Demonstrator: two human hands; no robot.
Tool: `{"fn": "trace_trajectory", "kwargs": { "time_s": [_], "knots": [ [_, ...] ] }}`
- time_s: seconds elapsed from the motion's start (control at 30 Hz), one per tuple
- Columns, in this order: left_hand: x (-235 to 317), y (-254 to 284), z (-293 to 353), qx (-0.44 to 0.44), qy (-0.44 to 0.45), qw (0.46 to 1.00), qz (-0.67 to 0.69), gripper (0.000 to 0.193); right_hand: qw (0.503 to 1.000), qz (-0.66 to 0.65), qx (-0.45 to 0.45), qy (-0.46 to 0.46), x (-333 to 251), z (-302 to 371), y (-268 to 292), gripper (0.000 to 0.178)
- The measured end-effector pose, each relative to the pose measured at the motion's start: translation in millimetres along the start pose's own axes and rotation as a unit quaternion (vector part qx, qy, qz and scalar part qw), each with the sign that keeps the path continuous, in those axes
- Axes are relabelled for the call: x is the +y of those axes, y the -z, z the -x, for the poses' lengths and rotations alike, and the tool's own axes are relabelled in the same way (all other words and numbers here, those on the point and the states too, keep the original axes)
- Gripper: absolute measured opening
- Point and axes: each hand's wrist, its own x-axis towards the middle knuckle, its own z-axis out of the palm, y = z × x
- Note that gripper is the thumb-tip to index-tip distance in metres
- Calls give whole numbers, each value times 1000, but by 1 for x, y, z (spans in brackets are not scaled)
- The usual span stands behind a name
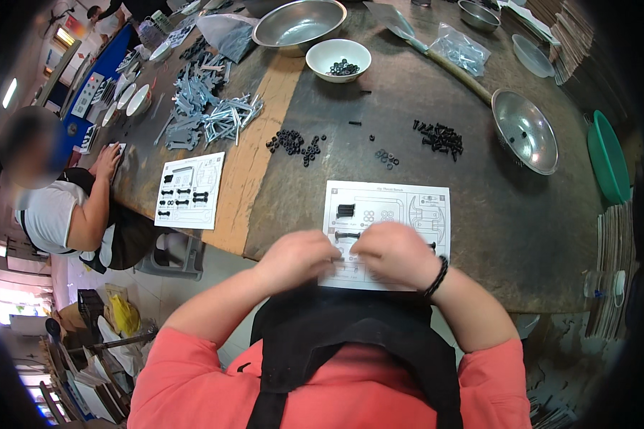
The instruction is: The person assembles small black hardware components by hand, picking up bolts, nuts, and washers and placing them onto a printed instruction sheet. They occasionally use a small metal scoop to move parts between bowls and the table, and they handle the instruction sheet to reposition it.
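Note:
Both my hands meet over the near half of a white printed sheet (386, 196) at the table's front edge. My left hand (297, 257) is closed, its fingertips slightly blurred around something small and dark. My right hand (397, 250) pinches close beside it, fingers curled; what it holds is hidden. Just beyond my fingers, a black bolt-like piece (347, 235) lies on the sheet, and a black ribbed block (345, 210) shows above it. Past the sheet are a heap of black screws (438, 140), a pile of black nuts (293, 145) and a few grey washers (388, 159).
To the left are another printed sheet with black parts (189, 191) and heaped metal pieces (200, 104). Farther off stand a white bowl of black nuts (338, 60) and a steel bowl (300, 27). A long-handled steel scoop (524, 132) lies right. A co-worker (68, 214) sits left.

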Motion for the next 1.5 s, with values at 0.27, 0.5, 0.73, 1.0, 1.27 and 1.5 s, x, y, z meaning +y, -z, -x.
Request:
{"fn": "trace_trajectory", "kwargs": {
  "time_s": [0.27, 0.5, 0.73, 1.0, 1.27, 1.5],
  "knots": [
    [8, -13, 12, 15, -1, 1000, -19, 17, 995, 96, 38, -9, -20, 17, -37, 3],
    [3, -25, 16, 49, -13, 998, -31, 9, 985, 149, 76, -30, -25, 24, -44, 3],
    [5, -22, 14, 36, 0, 999, -21, 6, 978, 185, 80, -52, -29, 22, -50, 11],
    [1, -11, 13, 58, 26, 998, 5, 17, 986, 146, 66, -52, -34, 16, -28, 7],
    [-85, 17, -29, 192, 195, 961, -25, 23, 989, 91, 89, -81, 21, -55, 19, 5],
    [-102, 12, -76, 185, 262, 933, -165, 21, 989, 111, 35, -95, 72, -139, -4, 14]
  ]
}}
